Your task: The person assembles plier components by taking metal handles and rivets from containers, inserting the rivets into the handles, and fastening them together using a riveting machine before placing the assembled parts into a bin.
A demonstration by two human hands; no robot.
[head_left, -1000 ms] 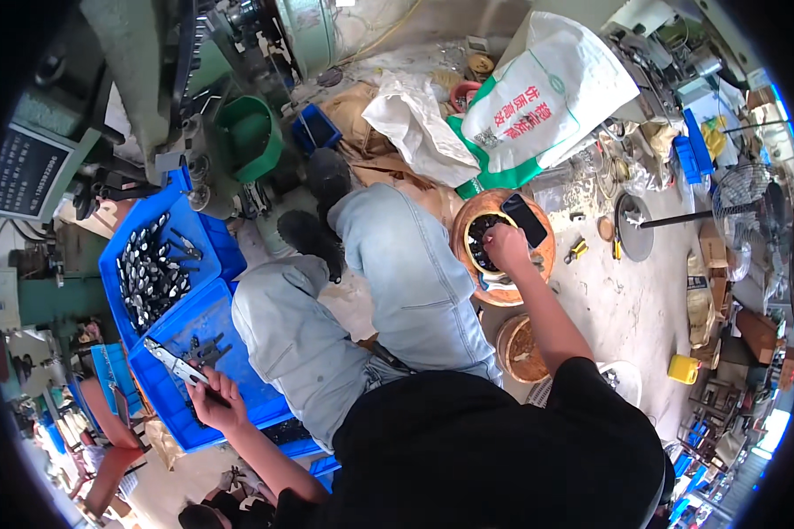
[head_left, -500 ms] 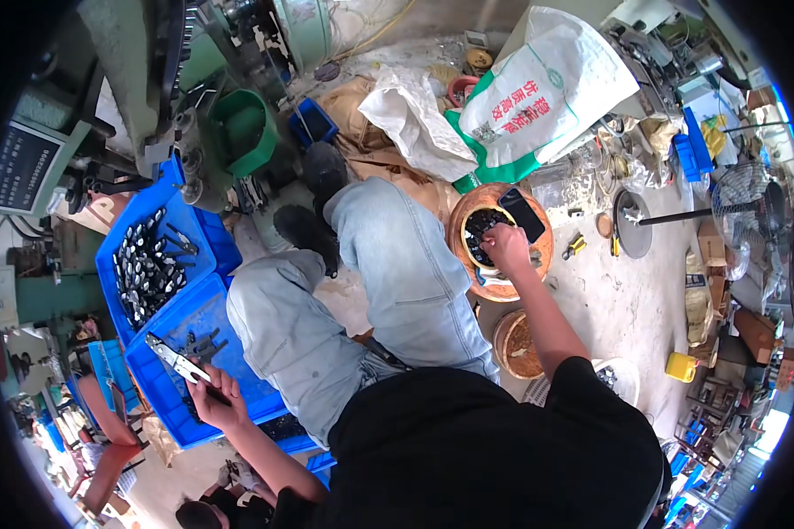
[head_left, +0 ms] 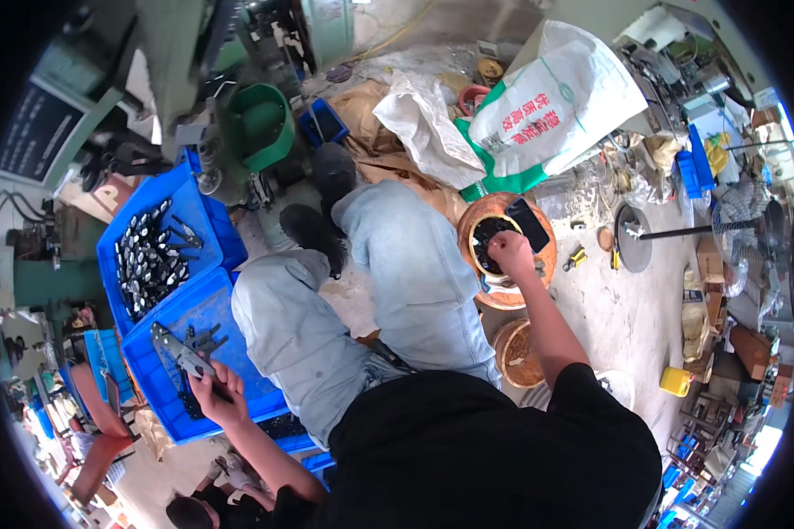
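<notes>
My left hand (head_left: 216,392) grips a grey metal tool part (head_left: 178,350) over the nearer blue crate (head_left: 163,370), which holds a few dark parts. Beyond it, a second blue crate (head_left: 194,207) is full of similar metal parts (head_left: 146,256). My right hand (head_left: 510,254) reaches into a small black dish of dark bits (head_left: 490,240) on a round orange stool (head_left: 547,260); its fingers are curled, and what they pinch is hidden. A black phone (head_left: 527,225) lies on the stool beside the dish. My knees in pale jeans (head_left: 397,282) sit between the two hands.
A green bucket (head_left: 260,123) and a grey-green machine (head_left: 163,62) stand beyond the crates. A large white woven sack (head_left: 560,101) and crumpled bags (head_left: 428,128) lie behind the stool. A lower orange stool (head_left: 516,353), a yellow container (head_left: 677,381) and shelves of clutter (head_left: 732,220) fill the right side.
My right hand shifted slightly inside the dish on the orange stool. My left hand keeps hold of the metal part over the near crate, nearly still.
</notes>
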